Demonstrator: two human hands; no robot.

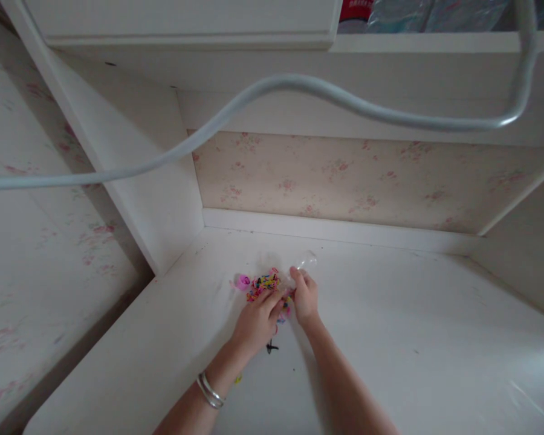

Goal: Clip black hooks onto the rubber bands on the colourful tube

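Note:
A small heap of colourful rubber bands (266,281) lies on the white desk top (372,338). My left hand (258,317), wearing silver bangles (210,391) at the wrist, rests over the near side of the heap. Its fingers are drawn together at the bands, and the tips are partly hidden. My right hand (306,297) is closed around a clear plastic container (307,261), which is tilted beside the heap; its outline is faint. A pink piece (243,281) sits left of the heap. Nearer me lies a black band (271,347).
A pale cable (326,90) hangs across the upper view, in front of the shelf. White side panels (149,163) and a back ledge (344,232) border the desk. Plastic-wrapped items (399,15) stand on the shelf above. A yellow bit (238,379) lies beside my left wrist.

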